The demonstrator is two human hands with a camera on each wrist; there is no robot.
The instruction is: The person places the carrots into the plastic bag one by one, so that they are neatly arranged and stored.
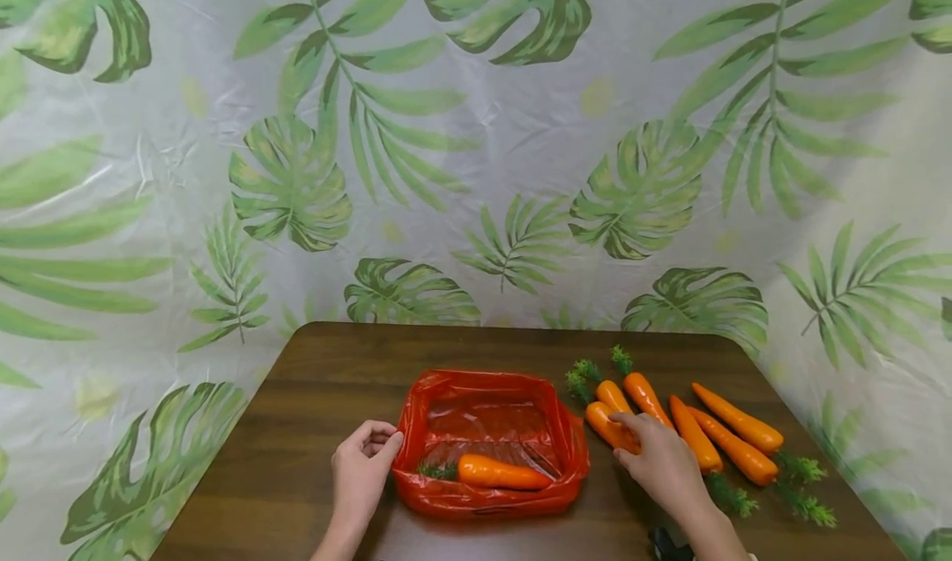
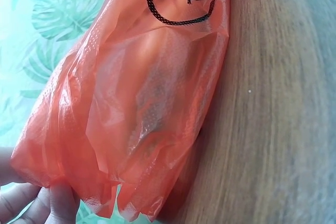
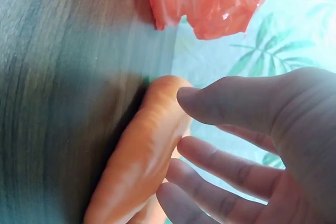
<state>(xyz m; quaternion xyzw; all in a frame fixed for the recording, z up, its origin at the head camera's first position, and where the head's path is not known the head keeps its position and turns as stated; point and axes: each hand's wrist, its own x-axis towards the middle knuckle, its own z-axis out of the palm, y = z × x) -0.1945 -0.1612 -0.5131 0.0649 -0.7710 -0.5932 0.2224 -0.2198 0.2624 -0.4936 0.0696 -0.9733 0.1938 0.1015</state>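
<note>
An open red plastic bag (image 1: 487, 507) sits on the table, its mouth spread wide. Inside it lies an orange carrot (image 1: 502, 472) with green leaves. My left hand (image 1: 363, 466) pinches the bag's left rim between thumb and fingers; the left wrist view shows the fingers at the edge of the thin plastic. To the right of the bag, my right hand (image 1: 662, 466) is over another carrot (image 1: 606, 425). In the right wrist view its thumb and fingers are spread along that carrot's side, fingertips at or very near its surface; firm contact cannot be told.
Several more carrots with green tops lie on the right of the brown wooden table (image 1: 297, 429), one of them (image 1: 736, 416) near the right edge. A leaf-patterned sheet (image 1: 521, 148) hangs behind the table. A small black object (image 1: 669, 544) shows at my right wrist.
</note>
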